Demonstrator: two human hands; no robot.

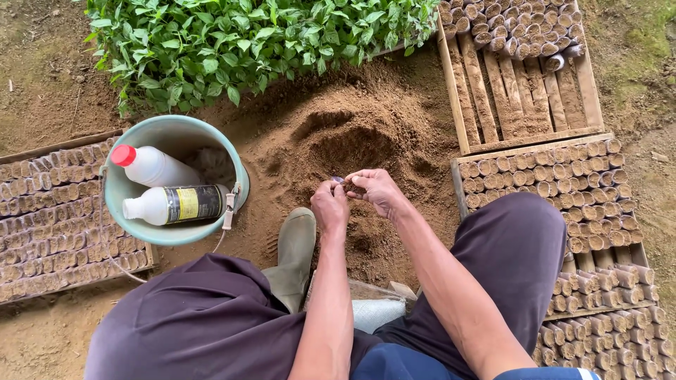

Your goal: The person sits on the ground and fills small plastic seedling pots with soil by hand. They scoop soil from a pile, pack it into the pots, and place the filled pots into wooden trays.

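Head view shows both bare hands meeting over a mound of loose brown soil point(352, 134); the left hand point(329, 205) has its fingers curled in and pinched on the near end of a small soil-filled tube point(350, 187), and the right hand point(378, 191) is closed round the tube's other end, so the tube sits between the two hands just above the soil; how tightly each finger presses cannot be told; below the hands a green rubber boot point(294, 253) rests on the ground between the person's dark trousered knees; to the left stands a pale green bucket point(141, 130) holding two white plastic bottles, one with a red cap point(124, 155); a wooden tray point(56, 218) packed with filled tubes lies at the far left; more rows of filled tubes point(563, 176) fill trays on the right; leafy green seedlings point(232, 35) grow along the top.
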